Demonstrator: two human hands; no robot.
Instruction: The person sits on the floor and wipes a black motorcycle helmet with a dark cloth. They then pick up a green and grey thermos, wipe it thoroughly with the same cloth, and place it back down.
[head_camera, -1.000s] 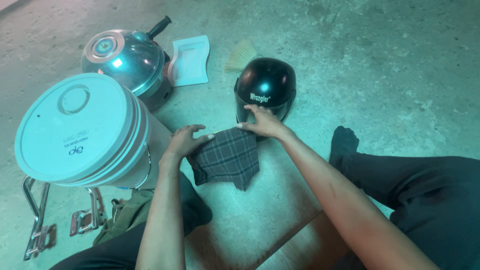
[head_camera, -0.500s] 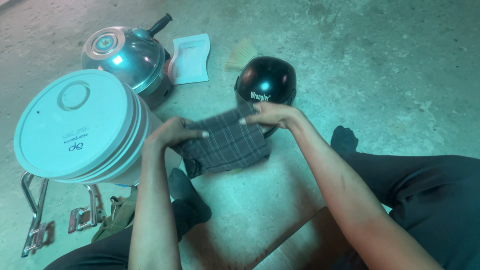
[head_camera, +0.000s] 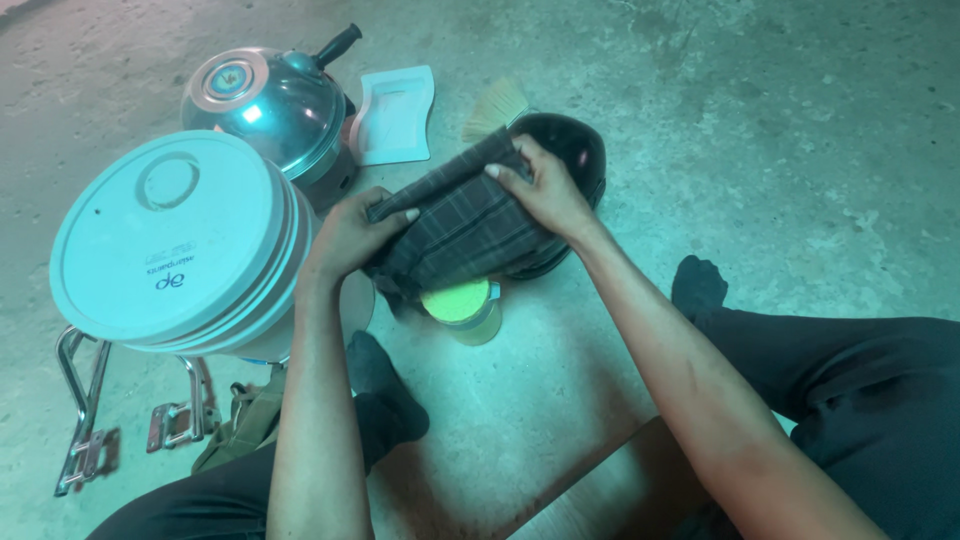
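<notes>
**Plaid cloth pressed over the helmet**

Both hands grip a dark plaid cloth (head_camera: 462, 225): the left hand (head_camera: 350, 235) pinches its near-left edge, the right hand (head_camera: 545, 190) clasps its far end against the black helmet (head_camera: 585, 150) on the floor. The cloth looks soft, light and limp, best held by its edges. Its long axis runs from near left to far right. A yellow-lidded jar (head_camera: 462, 308) sits just under it.

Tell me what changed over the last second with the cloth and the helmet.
Both hands, left hand and right hand, lifted the plaid cloth off the floor and carried it up onto the black helmet. A yellow-lidded jar now shows beneath. The white bucket, metal pot and white tray stayed put.
</notes>
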